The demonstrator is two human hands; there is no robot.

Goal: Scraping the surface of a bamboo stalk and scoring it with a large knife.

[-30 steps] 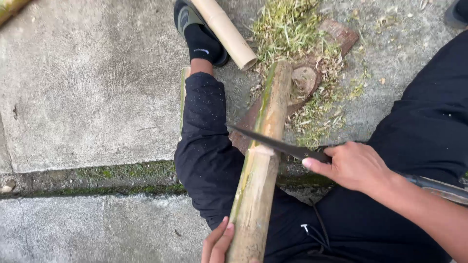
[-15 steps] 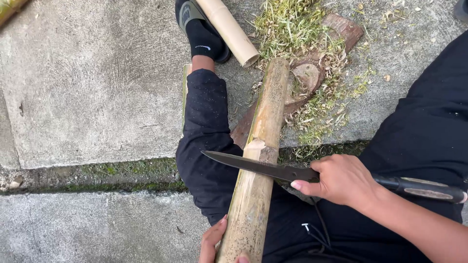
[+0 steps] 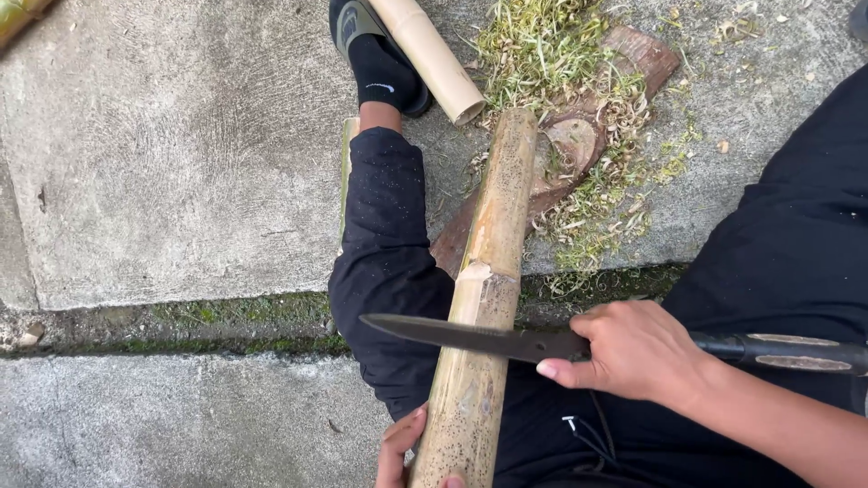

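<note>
Across the person's lap a long bamboo pole (image 3: 484, 298) runs away from the body, its far end resting on a wood block (image 3: 579, 145) amid shavings (image 3: 579, 208). Left hand (image 3: 402, 447) is wrapped on the pole's near end, while the right hand (image 3: 633, 352) is clenched on a dark knife (image 3: 470, 336) whose blade lies crosswise on the pole, just beyond the left hand

My hands are bare, the right hand (image 3: 637, 352) and left hand (image 3: 398, 447) alike, with no gloves or rings, and my right forearm is unsleeved. I wear loose black fabric trousers (image 3: 389, 253) with a thin black drawstring (image 3: 588, 438) at six o'clock, and a black ankle sock (image 3: 380, 72) in a dark slip-on shoe (image 3: 348, 23) at twelve.
</note>
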